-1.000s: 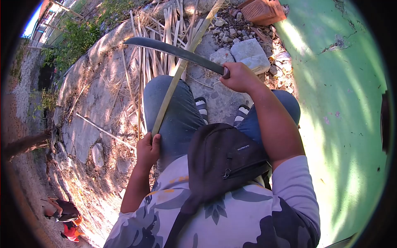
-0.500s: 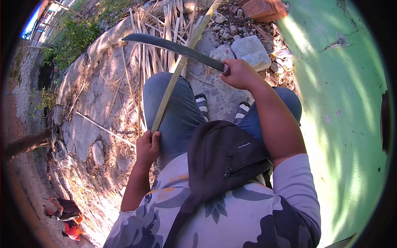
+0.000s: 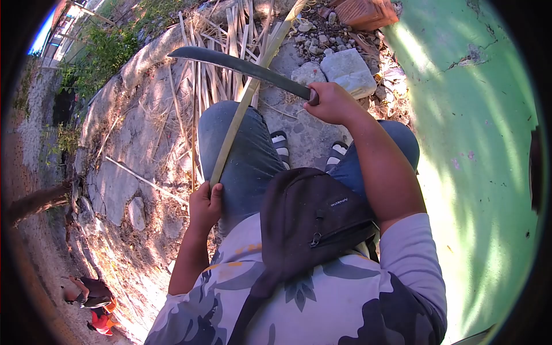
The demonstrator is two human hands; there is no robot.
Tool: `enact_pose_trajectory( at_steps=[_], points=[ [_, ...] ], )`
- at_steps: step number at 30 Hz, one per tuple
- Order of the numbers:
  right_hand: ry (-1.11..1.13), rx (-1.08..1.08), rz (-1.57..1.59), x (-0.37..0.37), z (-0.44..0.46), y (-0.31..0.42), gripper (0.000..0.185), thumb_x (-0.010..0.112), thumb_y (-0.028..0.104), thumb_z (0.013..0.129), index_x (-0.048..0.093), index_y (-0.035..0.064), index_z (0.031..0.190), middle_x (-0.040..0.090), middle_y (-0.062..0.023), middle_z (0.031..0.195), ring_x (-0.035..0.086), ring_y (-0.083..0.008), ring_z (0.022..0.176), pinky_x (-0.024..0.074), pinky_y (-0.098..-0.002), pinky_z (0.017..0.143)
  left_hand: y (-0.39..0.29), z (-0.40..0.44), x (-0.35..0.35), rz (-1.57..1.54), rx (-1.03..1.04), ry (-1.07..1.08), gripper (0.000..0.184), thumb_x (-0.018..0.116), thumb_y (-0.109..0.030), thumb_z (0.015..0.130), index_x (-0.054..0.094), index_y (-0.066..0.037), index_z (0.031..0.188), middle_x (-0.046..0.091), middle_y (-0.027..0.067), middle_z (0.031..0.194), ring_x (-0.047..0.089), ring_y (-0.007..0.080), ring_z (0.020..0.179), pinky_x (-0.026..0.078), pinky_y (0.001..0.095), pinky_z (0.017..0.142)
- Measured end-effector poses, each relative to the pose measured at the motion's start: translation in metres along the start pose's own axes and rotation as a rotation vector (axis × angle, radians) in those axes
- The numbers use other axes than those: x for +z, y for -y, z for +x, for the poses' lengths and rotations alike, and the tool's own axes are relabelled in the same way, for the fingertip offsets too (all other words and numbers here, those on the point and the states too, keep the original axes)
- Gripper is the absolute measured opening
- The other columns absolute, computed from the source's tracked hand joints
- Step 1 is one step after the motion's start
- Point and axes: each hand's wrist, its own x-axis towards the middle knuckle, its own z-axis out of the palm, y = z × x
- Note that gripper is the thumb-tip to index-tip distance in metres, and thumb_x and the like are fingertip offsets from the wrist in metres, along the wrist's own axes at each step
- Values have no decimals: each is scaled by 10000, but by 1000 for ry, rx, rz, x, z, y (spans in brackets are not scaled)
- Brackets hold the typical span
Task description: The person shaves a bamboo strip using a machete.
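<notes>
A long pale green-yellow strip [image 3: 233, 129] slants from beside my left knee up to the top of the view. My left hand [image 3: 206, 202] is closed around its lower end. In my right hand [image 3: 332, 103] is the handle of a machete [image 3: 244, 68]; its dark, slightly curved blade points left and lies across the strip above my knees. A heap of thin split strips [image 3: 230, 77] is on the ground beyond my left knee.
Pale stone blocks [image 3: 349, 73], gravel [image 3: 315, 46] and an orange-brown brick [image 3: 362, 12] stand ahead. A green wall [image 3: 471, 167] runs along the right. A person [image 3: 95, 292] is at the lower left. A black bag [image 3: 313, 221] hangs on my front.
The machete and my right hand have shifted very slightly left and up. Both hands keep their hold.
</notes>
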Motion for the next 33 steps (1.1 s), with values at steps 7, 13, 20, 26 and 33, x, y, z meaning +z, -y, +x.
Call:
enact_pose_trajectory(
  at_steps=[7,13,20,26,33],
  points=[
    [14,2,2,0,1,0,285,770,243,813,692,31,987,741,-155,880,718,-349,880,561,-435,811,-4,0,-2,3,0,9,471,587,-438,1035,614,-1,861,529,85,565,502,159,522,416,357,517],
    [18,6,11,0,0,0,287,769,243,816,694,28,991,742,-157,883,720,-346,882,561,-428,810,-4,0,-3,11,-23,28,463,585,-436,1037,631,-2,881,547,75,580,516,148,543,426,350,532],
    [-1,-15,40,1,-1,-1,274,773,227,824,685,19,980,715,-151,813,708,-325,797,539,-406,752,1,0,-1,-27,-31,31,462,585,-434,1039,647,3,901,538,60,586,505,122,572,424,334,543],
    [-15,-31,61,5,-1,-4,269,775,219,829,680,16,979,701,-146,782,699,-316,757,527,-399,725,5,0,0,-43,-41,24,459,597,-424,1035,629,5,875,531,58,579,481,116,567,409,336,533],
    [-15,-34,60,3,-1,-3,285,777,228,827,686,18,998,703,-145,786,701,-318,763,530,-401,727,8,0,1,-52,-19,11,469,603,-430,1031,609,1,845,518,62,570,467,118,555,397,341,522]
  ],
)
